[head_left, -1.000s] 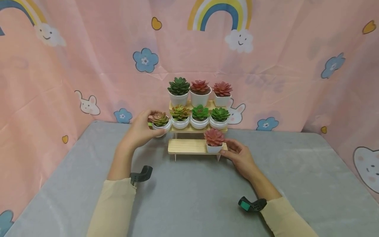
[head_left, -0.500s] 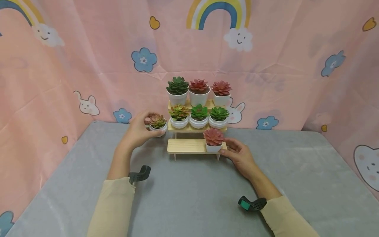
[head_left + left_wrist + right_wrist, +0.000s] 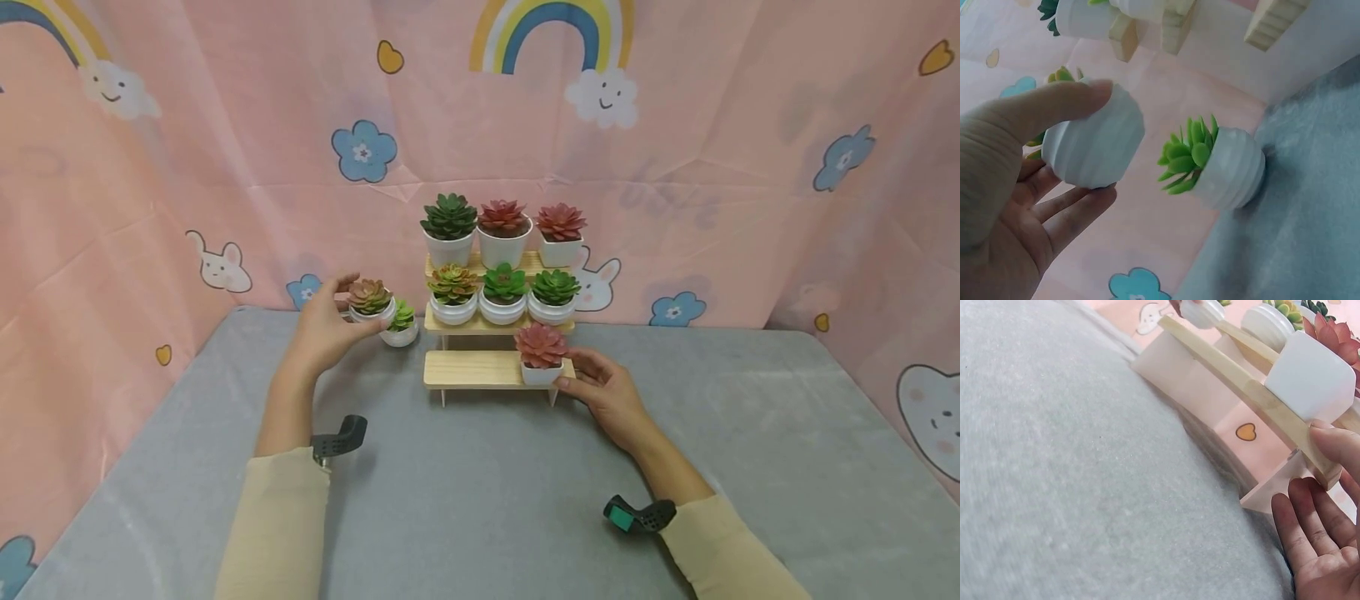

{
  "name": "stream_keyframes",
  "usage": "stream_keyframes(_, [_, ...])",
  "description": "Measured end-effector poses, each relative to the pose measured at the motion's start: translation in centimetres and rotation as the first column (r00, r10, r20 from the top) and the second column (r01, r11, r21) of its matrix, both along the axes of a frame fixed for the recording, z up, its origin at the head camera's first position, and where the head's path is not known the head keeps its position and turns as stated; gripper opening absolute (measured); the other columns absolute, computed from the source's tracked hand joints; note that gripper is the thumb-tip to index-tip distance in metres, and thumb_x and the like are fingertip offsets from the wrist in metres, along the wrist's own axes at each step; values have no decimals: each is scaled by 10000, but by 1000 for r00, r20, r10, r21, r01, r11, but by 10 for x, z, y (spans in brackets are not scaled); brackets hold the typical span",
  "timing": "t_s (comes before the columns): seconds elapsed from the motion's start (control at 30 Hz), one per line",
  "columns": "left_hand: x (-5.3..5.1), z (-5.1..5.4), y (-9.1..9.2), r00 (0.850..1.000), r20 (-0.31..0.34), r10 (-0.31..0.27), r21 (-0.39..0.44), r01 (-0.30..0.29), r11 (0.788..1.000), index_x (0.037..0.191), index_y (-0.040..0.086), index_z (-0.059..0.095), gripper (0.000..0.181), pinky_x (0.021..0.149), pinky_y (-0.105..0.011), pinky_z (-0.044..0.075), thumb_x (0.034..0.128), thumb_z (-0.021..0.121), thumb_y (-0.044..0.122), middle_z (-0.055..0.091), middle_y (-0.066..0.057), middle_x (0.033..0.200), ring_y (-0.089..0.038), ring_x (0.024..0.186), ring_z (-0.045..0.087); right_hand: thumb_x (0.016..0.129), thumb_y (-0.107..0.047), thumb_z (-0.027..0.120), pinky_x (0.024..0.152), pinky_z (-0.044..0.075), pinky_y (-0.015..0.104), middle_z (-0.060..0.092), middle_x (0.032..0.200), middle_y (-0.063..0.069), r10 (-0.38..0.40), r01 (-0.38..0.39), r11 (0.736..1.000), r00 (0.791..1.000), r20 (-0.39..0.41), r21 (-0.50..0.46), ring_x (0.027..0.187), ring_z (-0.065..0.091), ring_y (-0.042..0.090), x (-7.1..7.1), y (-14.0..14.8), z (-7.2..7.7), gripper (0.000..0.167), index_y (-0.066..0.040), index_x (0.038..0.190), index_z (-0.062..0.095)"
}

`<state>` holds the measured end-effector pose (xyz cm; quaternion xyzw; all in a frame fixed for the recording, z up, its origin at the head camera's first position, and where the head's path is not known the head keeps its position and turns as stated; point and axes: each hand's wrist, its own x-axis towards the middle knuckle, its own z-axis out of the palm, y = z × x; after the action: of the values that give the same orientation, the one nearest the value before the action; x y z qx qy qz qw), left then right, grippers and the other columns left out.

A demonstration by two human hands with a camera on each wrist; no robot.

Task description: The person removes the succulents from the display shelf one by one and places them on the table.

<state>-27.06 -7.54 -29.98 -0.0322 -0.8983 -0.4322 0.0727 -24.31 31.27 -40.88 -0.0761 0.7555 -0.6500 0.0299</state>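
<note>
In the head view my left hand (image 3: 324, 329) holds a potted succulent (image 3: 371, 298) with reddish-green leaves, left of a tiered wooden stand (image 3: 472, 371). The left wrist view shows thumb and fingers around its ribbed white pot (image 3: 1094, 140), raised off the table. Just right of it, a bright green succulent (image 3: 401, 323) in a white pot stands on the table. My right hand (image 3: 609, 398) grips the right end of the stand's lowest shelf, thumb on the edge and fingers below. Beside that thumb, a pink succulent (image 3: 542, 346) sits in a square white pot.
The middle shelf (image 3: 498, 329) bears three succulents in round white pots. Three more stand on the top shelf (image 3: 532, 265), two with red leaves and one dark green (image 3: 450, 218). A pink printed curtain (image 3: 285, 167) hangs behind the grey cloth-covered table (image 3: 480, 500).
My left hand has moved left, away from the stand, with the reddish-green potted succulent. The bright green one behind it has come into view. My right hand has stayed put.
</note>
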Motion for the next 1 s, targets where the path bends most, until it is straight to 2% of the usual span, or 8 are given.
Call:
stream_keyframes(0.13, [-3,-5,-2,998,-9,64,7,-63,998,1491,44,423,786,1086,-556,472,844,816,254,487,-197,1481,-414,1346,513,944,-141,710,904,517,111,508,1493,238,-5,5,1000,1000,3,2,1155,577,-9,1,1,0,581,29,1442,464])
stream_keyframes(0.27, [-7,-16,-5,991,-55,119,57,-116,992,1462,26,477,741,1080,-533,485,839,821,233,485,-211,1470,-430,1336,524,944,-155,713,905,514,110,508,1496,229,-9,9,1000,1000,8,9,1165,575,7,2,2,0,580,21,1440,468])
stream_keyframes(0.43, [-12,-30,-10,968,-95,231,143,-216,966,1457,29,502,724,1078,-507,489,831,818,207,482,-232,1468,-420,1325,524,945,-150,712,905,517,110,510,1486,242,-7,7,1000,1000,6,-1,1127,593,-18,2,1,0,574,27,1435,471])
stream_keyframes(0.57, [-15,-41,-14,950,-115,290,148,-272,951,1436,37,530,690,1099,-496,473,831,822,200,482,-230,1462,-408,1317,521,946,-115,703,901,524,116,509,1475,260,-2,2,1000,1000,2,-23,1093,607,-43,1,1,0,562,42,1432,466])
stream_keyframes(0.7, [-18,-54,-18,952,-116,284,148,-266,953,1429,18,526,674,1100,-486,478,838,814,168,485,-242,1459,-415,1318,532,943,-123,709,898,522,113,515,1473,256,-6,6,1000,1000,-2,-11,1095,606,-39,1,1,0,567,35,1433,471])
stream_keyframes(0.9, [-24,-72,-21,967,-82,241,182,-223,958,1488,50,466,744,1069,-488,498,834,815,117,503,-234,1460,-412,1294,571,940,-132,715,903,518,110,522,1473,249,-8,8,1000,1000,-7,-2,1114,603,-18,0,0,0,569,28,1431,477])
stream_keyframes(1.0, [-26,-78,-21,973,-89,214,188,-194,963,1505,79,454,754,1077,-497,490,838,806,78,501,-240,1441,-434,1281,574,941,-130,714,902,520,112,524,1469,250,-8,8,1000,1000,-5,-5,1110,608,-15,0,1,-1,567,29,1431,476])
